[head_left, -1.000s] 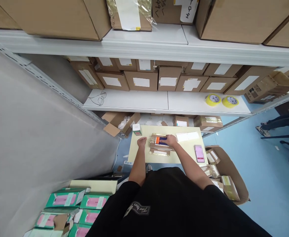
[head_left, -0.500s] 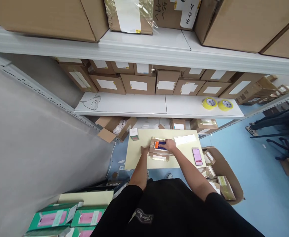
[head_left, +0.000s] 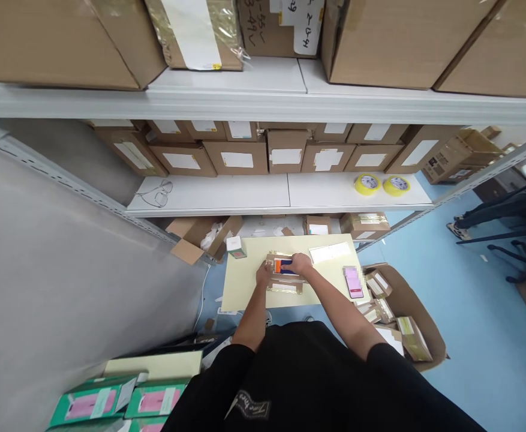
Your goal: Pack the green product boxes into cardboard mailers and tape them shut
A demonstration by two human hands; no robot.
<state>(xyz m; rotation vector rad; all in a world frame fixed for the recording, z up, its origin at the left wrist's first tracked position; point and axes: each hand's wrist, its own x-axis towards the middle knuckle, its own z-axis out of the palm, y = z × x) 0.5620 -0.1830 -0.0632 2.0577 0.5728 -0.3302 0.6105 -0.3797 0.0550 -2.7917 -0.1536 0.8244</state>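
My right hand is closed round a small hand tool with an orange head and a dark blue body. The tool lies over the top of a flat cardboard box, on or close to a white label; its exact kind is too small to make out. At the box's left end, my left hand grips the edge, its fingertips partly hidden. Clear tape shows along the box's edges. The box rests on a pale yellow table.
On the table are a small white-and-green box, white sheets and a phone. A large carton of parcels stands to the right. Yellow tape rolls sit on the shelf ahead. A person's legs show far right.
My left hand has moved up along the box's left end and closer against it. The tool and right hand have shifted slightly left over the box. The whole view has shifted a little.
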